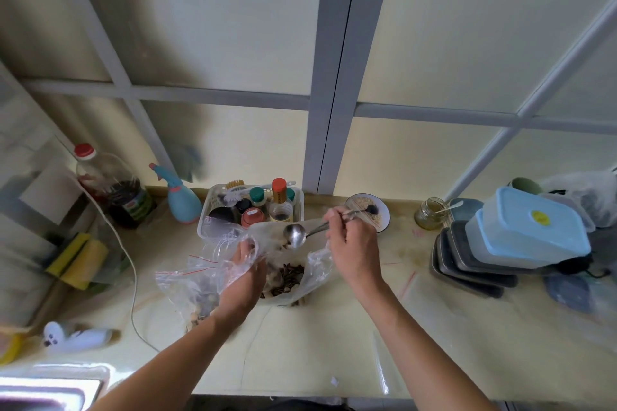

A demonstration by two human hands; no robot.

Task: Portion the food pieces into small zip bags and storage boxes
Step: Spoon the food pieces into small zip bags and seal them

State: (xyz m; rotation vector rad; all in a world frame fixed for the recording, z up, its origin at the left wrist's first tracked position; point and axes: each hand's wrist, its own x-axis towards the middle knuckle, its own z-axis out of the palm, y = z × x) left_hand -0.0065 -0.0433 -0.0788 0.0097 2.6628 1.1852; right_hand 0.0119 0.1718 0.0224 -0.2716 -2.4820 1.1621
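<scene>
A large clear plastic bag [314, 272] of dark food pieces [289, 277] stands open in the middle of the counter. My left hand [245, 272] grips its left rim, along with a small zip bag [187, 280] with a red seal line that holds some pieces. My right hand [352, 240] holds a metal spoon [295, 234] by its handle, the bowl tilted over the big bag's mouth. Stacked storage boxes [527, 237], light blue lids on top and dark trays below, sit at the right.
A white basket [213, 210] of sauce bottles stands behind the bag. A bowl [384, 215] and a glass jar [430, 213] sit behind my right hand. A spray bottle [182, 202], an oil bottle [113, 183], sponges [78, 260] and a white cable [133, 294] lie left.
</scene>
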